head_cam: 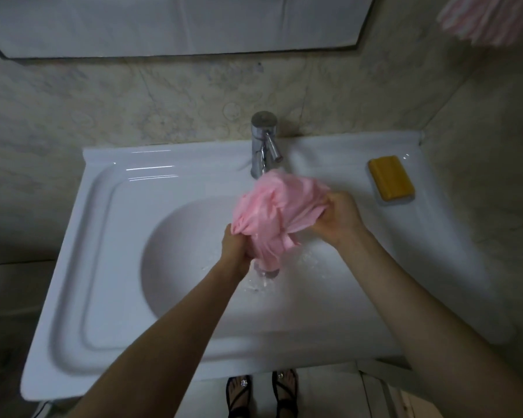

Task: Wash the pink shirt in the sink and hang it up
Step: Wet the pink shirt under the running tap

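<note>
Left hand (pixel 236 247): curled round the lower left edge of the shirt (pixel 274 206), gripping it.
Right hand (pixel 340 220): pinches the shirt's right edge, fingers closed on a gather of cloth.
Shirt: bunched in a wad between the two hands, held over the sink (pixel 103 236), its top just under the spout of the tap (pixel 263 140).
Direction from hands: right of the left hand, left of the right hand; both touch it, neither is nearer.
Long axis: from the spout down toward the person, ending in a wet tail that hangs below and between the hands; water runs off it into the bowl.
Hand line: the right hand sits farther from the body than the left, so the grip crosses the wad at a slant.
Soap (pixel 391 182): on the rim beyond and to the right of the right hand, apart from it.
Step, as I judge it: wetting or rinsing; hanging not yet done.
</note>
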